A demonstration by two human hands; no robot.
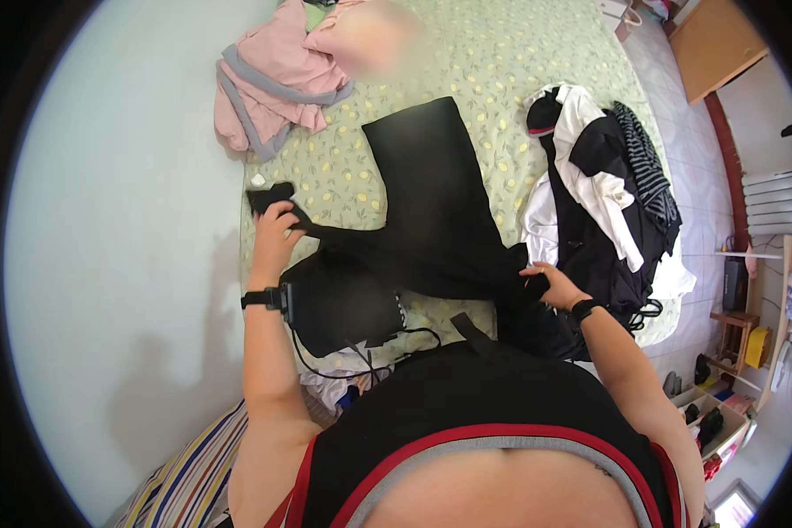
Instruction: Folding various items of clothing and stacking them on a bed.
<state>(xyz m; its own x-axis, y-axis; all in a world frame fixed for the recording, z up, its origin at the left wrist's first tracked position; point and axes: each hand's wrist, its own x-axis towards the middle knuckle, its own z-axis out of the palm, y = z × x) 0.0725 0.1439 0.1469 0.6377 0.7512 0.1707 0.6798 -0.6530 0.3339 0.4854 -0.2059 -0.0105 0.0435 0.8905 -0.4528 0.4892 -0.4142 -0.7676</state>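
Note:
A black long-sleeved garment (435,191) lies spread on the bed, its straight hem pointing away from me. My left hand (277,231) grips the end of one sleeve (317,231) near the wall. At the other side my right hand (558,287) has its fingers closed on black cloth at the opposite sleeve, close to the clothes pile. Nearer to me, another piece of black clothing (343,303) with dark cords lies partly under the garment. Where the black pieces overlap, their borders are hard to make out.
A pile of black, white and striped clothes (594,178) lies at the right bed edge. Pink and grey bedding (277,79) is bunched at the far left beside a blurred patch. A pale wall (125,198) borders the bed; striped fabric (185,468) lies lower left.

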